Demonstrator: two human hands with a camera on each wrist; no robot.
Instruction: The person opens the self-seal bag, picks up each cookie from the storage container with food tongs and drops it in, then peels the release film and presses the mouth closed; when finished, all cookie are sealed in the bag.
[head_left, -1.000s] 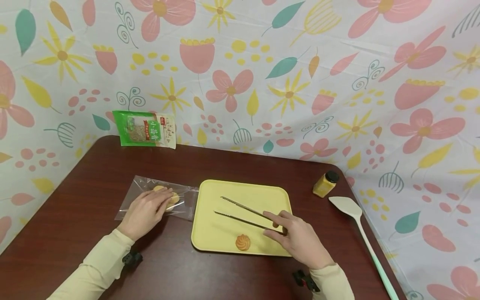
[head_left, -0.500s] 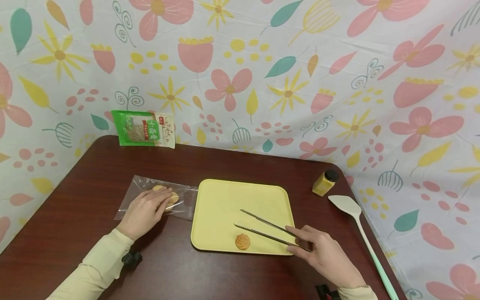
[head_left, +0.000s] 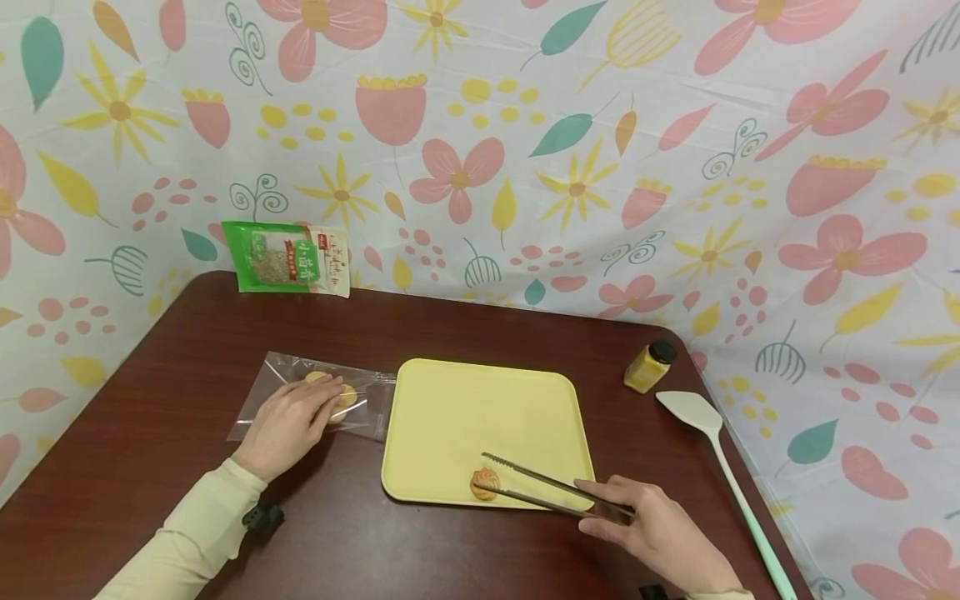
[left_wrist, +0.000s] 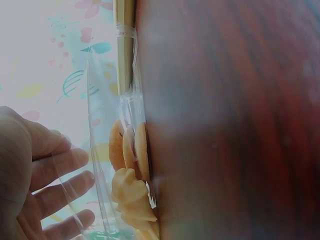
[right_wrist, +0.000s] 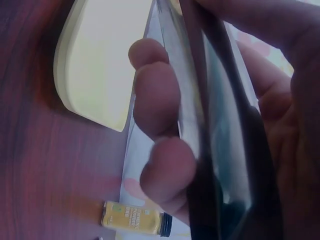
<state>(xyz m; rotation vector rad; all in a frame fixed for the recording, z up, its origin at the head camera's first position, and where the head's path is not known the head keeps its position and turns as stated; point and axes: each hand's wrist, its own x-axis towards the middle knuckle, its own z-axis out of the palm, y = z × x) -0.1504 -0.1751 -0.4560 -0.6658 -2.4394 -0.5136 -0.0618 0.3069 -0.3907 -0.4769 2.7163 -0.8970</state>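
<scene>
The right hand (head_left: 654, 527) grips the tongs (head_left: 542, 476), their arms spread, long axis running left and slightly far. The cookie (head_left: 486, 477) lies left of this hand, near side of the tray (head_left: 480, 404), overlapped by the near tip.

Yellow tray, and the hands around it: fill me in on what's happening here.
A person is working with both hands. The right hand holds metal tongs, tips apart, with one arm of the tongs crossing over the lone swirled cookie near the front edge of the yellow tray; whether it touches is hard to tell. The left hand is over a clear bag beside the tray, with more cookies inside.
</scene>
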